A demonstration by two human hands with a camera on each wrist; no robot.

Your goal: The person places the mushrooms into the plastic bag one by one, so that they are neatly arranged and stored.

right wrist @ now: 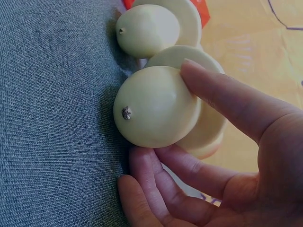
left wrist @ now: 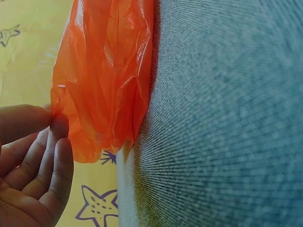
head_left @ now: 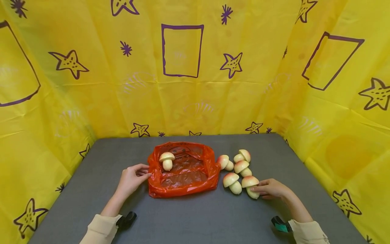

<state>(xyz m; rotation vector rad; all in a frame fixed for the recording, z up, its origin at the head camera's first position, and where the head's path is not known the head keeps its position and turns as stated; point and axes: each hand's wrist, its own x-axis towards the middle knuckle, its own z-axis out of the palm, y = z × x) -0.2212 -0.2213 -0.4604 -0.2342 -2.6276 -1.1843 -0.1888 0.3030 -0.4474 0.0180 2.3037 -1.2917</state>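
An orange-red plastic bag lies with its mouth wide on the table, one toy mushroom inside near its left wall. My left hand pinches the left rim of the bag between thumb and fingers, seen close in the left wrist view on the bag's edge. At the right, my right hand holds the nearest toy mushroom by its pale stem, thumb on one side and fingers on the other. That mushroom's cap is cream with a reddish tint.
Several more mushrooms cluster right of the bag: one touching its side, one in front, one in the middle and one at the back. Yellow patterned cloth walls the grey table at the back and sides.
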